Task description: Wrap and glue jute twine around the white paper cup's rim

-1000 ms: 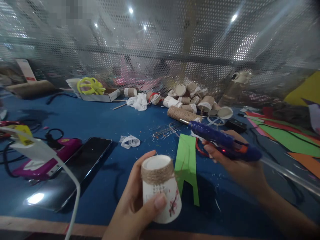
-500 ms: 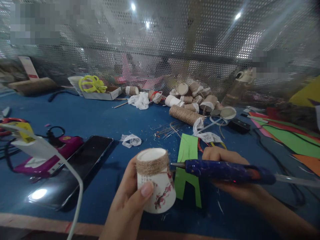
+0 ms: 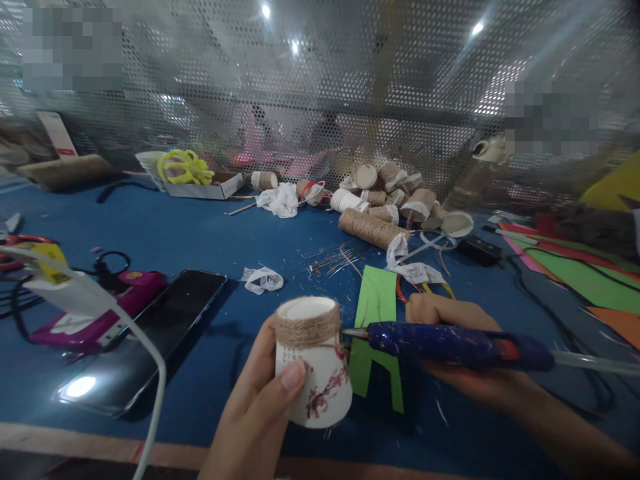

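Observation:
My left hand (image 3: 265, 390) is closed round a white paper cup (image 3: 320, 387), its thumb pressed on the near side. The cup is bottom-up, printed with a pink blossom branch, and brown twine (image 3: 309, 330) is wound round its upper end. In my right hand (image 3: 450, 313) lies a blue hot glue pen (image 3: 460, 345) with a clear glue stick (image 3: 595, 362) coming out of its back. Its metal tip points left and is at the twine's right edge; whether it touches I cannot tell. Behind the pen lies a cut green paper piece (image 3: 376, 300).
A twine spool (image 3: 373, 229) and a pile of twine-wrapped cups (image 3: 393, 183) lie at the back. To the left are a phone (image 3: 187, 300), a purple power strip (image 3: 135, 293) and a white cable (image 3: 159, 373). Coloured paper sheets (image 3: 575, 267) are on the right, by a black cable.
The cup has turned slightly in my left hand, so the blossom branch shows further left. Cup and hand have shifted a little right. My right hand and the pen are nearly unmoved.

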A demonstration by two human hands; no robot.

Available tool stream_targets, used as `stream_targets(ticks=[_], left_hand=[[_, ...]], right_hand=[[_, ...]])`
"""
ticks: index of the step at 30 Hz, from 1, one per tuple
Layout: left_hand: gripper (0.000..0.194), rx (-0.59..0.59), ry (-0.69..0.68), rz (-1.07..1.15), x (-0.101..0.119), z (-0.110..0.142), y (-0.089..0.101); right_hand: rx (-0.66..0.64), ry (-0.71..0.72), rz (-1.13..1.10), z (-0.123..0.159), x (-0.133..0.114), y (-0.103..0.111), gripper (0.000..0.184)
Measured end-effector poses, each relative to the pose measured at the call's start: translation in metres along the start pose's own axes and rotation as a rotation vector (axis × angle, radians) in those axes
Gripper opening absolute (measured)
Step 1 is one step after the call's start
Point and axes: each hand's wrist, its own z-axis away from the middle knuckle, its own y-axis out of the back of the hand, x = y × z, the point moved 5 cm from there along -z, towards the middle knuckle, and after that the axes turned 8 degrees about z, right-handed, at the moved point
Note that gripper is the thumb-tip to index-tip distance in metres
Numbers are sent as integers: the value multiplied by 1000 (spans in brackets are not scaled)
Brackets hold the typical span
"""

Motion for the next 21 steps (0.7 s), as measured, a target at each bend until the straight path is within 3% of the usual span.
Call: stream_targets(ticks=[10,21], left_hand=[[61,122,-99,-87,7,11,-10],[61,141,-135,-151,6,10,-10]], right_hand=[[75,122,-13,1,-4,1,31],[76,149,15,2,-10,1,31]])
